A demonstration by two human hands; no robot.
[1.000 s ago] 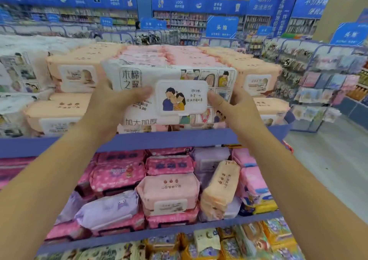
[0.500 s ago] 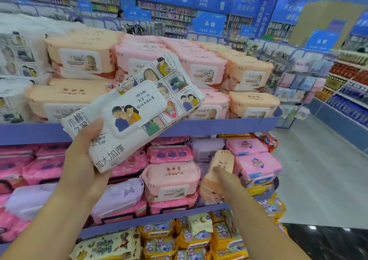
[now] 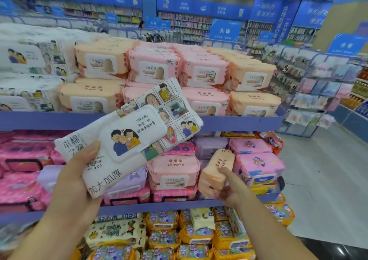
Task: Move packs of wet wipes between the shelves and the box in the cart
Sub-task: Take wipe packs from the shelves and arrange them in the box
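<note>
Two hands were in view, both forearms cut off at the near edge of the frame.

Left hand (image 3: 73, 182): curled round the near-left end of a white wet-wipe pack (image 3: 129, 138), thumb on the printed face, fingers hidden underneath. The pack was held clear of the shelves, tilted up toward the right, flip lid facing the camera.

Right hand (image 3: 233, 190): gripped a peach pack (image 3: 217, 170) that stood on end on the middle shelf (image 3: 159, 207). The thumb lay on its front and the fingers were curled under its lower end, mostly out of sight. This pack stood between a pink pack (image 3: 173, 172) on its left and a pink-and-blue pack (image 3: 258, 166) on its right.

Packs in hand: 2, one per hand. Shelf tiers visible: 3.

Bottom tier: yellow packs (image 3: 163, 237), count unclear, cut off below.
Middle tier: pink and purple packs, the left ones blurred.
Top shelf (image 3: 239, 123): peach and pink packs in two layers, 4 front faces in the upper row; the lower row was partly hidden behind the white pack.
Far left: more white packs (image 3: 22, 56) with the same print, blurred.
Far: blue signs (image 3: 225, 30), text mostly unreadable.
</note>
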